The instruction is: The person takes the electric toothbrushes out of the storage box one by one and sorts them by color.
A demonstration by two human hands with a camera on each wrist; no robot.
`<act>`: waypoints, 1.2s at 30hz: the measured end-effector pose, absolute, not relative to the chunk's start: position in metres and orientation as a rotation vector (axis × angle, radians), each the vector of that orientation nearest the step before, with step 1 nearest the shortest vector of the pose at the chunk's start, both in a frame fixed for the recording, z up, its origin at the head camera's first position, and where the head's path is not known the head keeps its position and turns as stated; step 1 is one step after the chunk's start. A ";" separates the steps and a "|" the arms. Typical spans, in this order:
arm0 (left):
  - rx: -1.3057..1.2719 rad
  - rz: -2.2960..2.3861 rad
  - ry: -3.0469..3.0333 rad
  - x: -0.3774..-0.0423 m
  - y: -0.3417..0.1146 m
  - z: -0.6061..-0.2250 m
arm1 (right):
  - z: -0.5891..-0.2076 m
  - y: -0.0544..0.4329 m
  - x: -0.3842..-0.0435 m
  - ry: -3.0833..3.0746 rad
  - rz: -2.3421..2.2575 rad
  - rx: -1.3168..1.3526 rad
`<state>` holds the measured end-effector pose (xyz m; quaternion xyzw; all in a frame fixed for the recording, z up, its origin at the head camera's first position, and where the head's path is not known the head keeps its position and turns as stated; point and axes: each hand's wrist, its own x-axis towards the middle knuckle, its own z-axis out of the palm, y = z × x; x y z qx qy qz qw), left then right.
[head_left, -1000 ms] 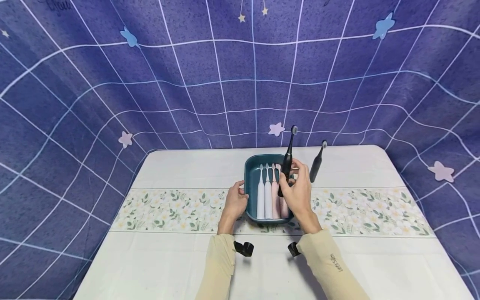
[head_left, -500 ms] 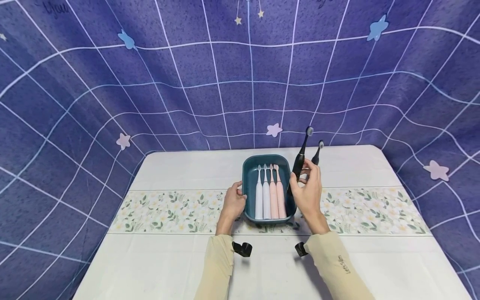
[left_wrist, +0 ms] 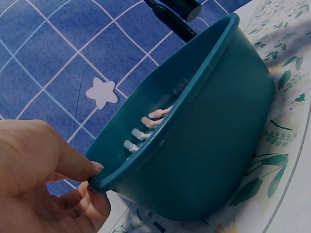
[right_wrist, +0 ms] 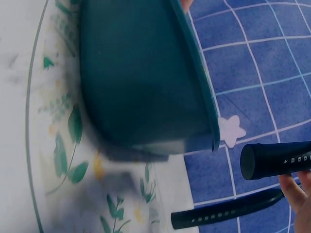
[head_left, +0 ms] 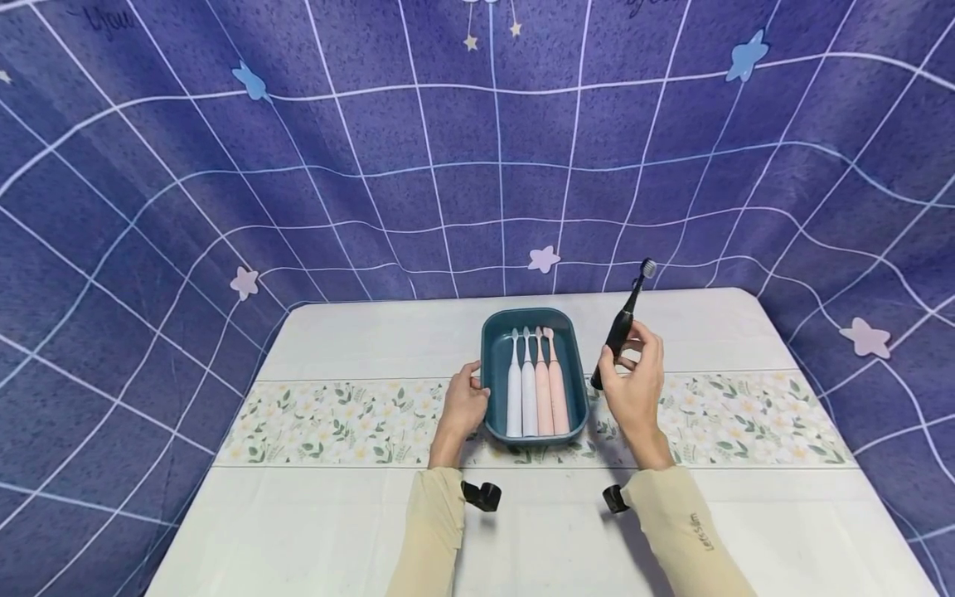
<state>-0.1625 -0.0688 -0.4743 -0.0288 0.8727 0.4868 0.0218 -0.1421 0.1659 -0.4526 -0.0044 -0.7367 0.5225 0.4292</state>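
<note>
My left hand (head_left: 464, 402) pinches the rim of a dark teal plastic bin (left_wrist: 209, 126) at its left side, thumb over the edge. Two white electric toothbrushes (head_left: 522, 398) and two pink electric toothbrushes (head_left: 550, 398) lie side by side in the bin, heads toward the back. To the right of the bin, my right hand (head_left: 637, 381) holds a black electric toothbrush (head_left: 620, 332) by its handle, tilted with the head up. A second black electric toothbrush (right_wrist: 223, 208) shows beyond the held one in the right wrist view; in the head view it is mostly hidden behind it.
The bin stands on a white tablecloth (head_left: 358, 531) with a flowered band (head_left: 321, 423) across it. Behind the table hangs a blue curtain (head_left: 388, 191) with a grid and stars. Black wrist cameras (head_left: 488, 497) stick out from both sleeves.
My right hand has carried the black toothbrush from over the bin out to the right, uncovering the pink toothbrushes. My left hand stays at the bin's rim.
</note>
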 end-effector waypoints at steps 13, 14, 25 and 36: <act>-0.109 1.505 2.710 -0.163 -0.070 -0.474 | -0.478 0.193 -0.151 -1.865 1.305 -0.146; -0.104 1.509 2.709 -0.163 -0.070 -0.474 | -0.479 0.195 -0.152 -1.866 1.299 -0.152; -0.077 1.517 2.697 -0.164 -0.070 -0.475 | -0.484 0.207 -0.156 -1.879 1.237 -0.168; -0.093 1.510 2.691 -0.164 -0.071 -0.474 | -0.496 0.220 -0.164 -1.924 1.225 -0.202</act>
